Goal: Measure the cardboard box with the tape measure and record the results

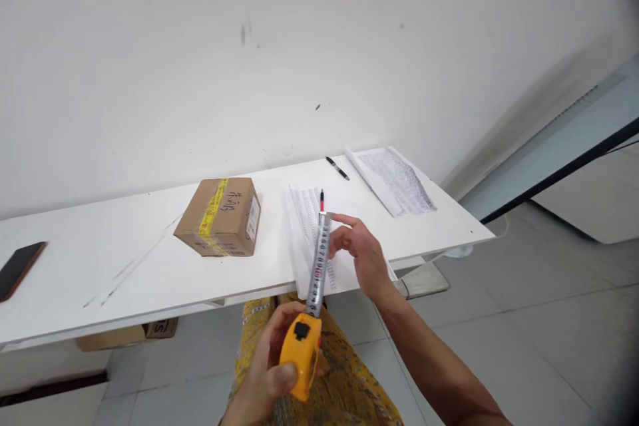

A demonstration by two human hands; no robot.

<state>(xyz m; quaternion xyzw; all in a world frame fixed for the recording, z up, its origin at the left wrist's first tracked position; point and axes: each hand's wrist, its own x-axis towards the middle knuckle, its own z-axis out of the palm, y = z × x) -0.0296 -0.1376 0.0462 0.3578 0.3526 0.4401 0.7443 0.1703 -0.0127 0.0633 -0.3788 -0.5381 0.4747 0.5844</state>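
A yellow tape measure (301,353) is gripped in my left hand (269,359), its case held low in front of the table. Its silver blade (319,266) is drawn out, reaching up and away over printed sheets of paper (302,226). At the blade's hooked end is my right hand (359,249), index finger on the hook and the other fingers curled beside the blade. Just beyond the hook, a red and black pen (322,200) lies on the paper, partly hidden by the blade.
A taped cardboard box (219,216) with handwriting stands left of the papers on the white table (140,239). A black pen (337,168) and another filled sheet (394,180) lie to the right. At far left rests a dark phone-like slab (20,269). Behind is a white wall (279,66).
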